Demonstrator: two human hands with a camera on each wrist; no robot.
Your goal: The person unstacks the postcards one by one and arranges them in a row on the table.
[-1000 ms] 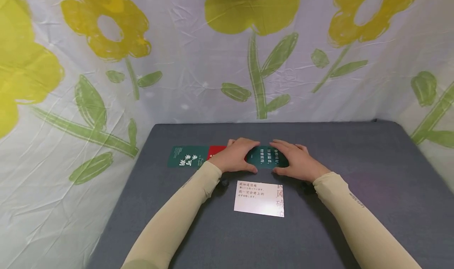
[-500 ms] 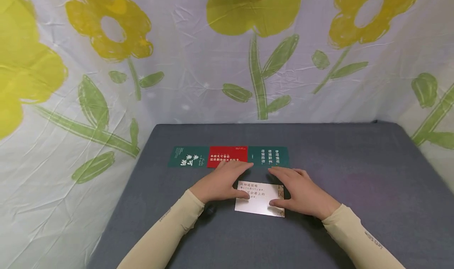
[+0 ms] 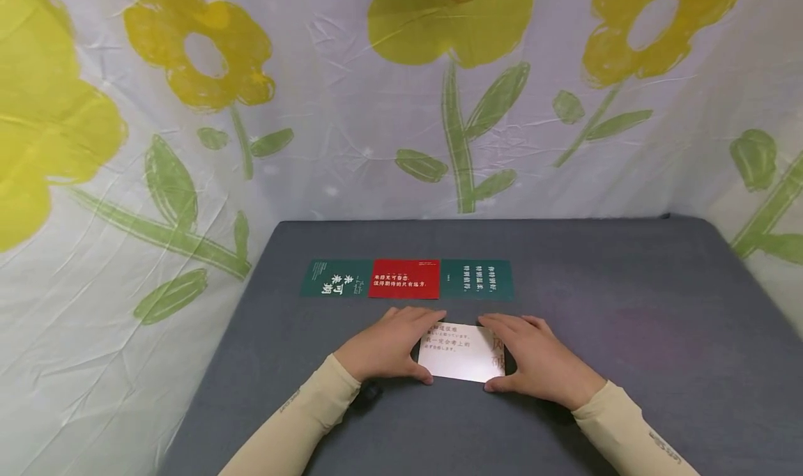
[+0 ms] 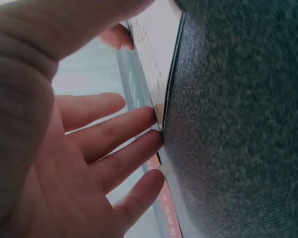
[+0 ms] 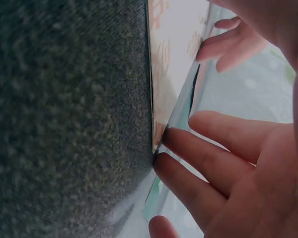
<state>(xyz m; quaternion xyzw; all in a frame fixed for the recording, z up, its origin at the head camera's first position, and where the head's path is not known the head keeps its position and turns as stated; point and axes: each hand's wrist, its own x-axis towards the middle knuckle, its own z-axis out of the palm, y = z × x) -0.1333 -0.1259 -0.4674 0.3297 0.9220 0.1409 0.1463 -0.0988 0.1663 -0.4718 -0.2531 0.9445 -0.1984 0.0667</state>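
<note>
A pale pinkish-white card (image 3: pixel 461 361) with printed characters lies flat on the dark grey table, and light glares off its lower part. At its left end is my left hand (image 3: pixel 389 343), thumb by the near corner and fingers by the far one. My right hand (image 3: pixel 539 361) frames the right end in the same way. Fairly straight, spread fingers (image 4: pixel 119 131) reach the card's far corner in the left wrist view. The right wrist view has my right fingers (image 5: pixel 203 158) at the other far corner. Neither hand is curled round the card.
Behind the hands lies a row of cards, side by side: a green card (image 3: pixel 335 279), a red card (image 3: pixel 404 279) and another green card (image 3: pixel 477 279). The grey table (image 3: pixel 596 267) ends at a flower-printed curtain (image 3: pixel 351 113) at the back and sides.
Both hands have drawn back toward the body from the row of cards and lowered to the pale card's two ends. The red and right green cards are uncovered.
</note>
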